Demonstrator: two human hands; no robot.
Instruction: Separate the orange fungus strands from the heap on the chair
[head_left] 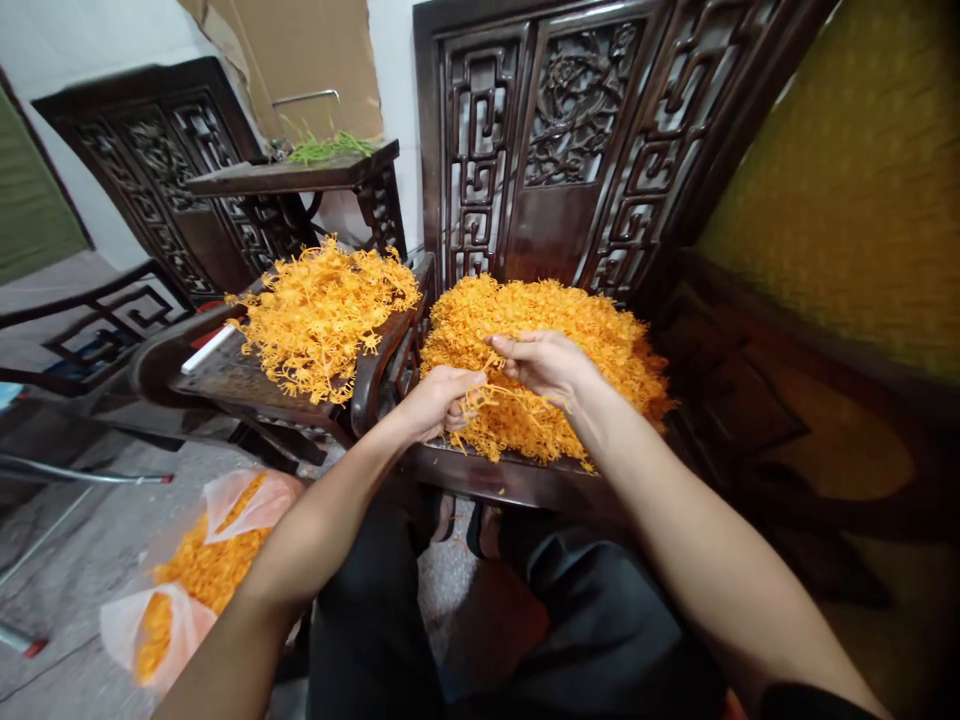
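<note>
Strands (491,393) run btwn L grip (444,398) & R grip (546,362).

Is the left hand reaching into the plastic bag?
No, the left hand is at the orange pile, away from the plastic bag.

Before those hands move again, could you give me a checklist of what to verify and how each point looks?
1. Left hand has a grip: ok, its fingers are closed on orange strands.
2. Right hand has a grip: cannot tell; its fingertips are together, but what is between them is too small to make out.
3. Hands near the large orange pile: ok, both are over it.
4. Front edge of the seat free of bits: not ok, a few lie there.
5. Smaller orange pile separate from the large one: ok, a wooden armrest stands between.
</note>
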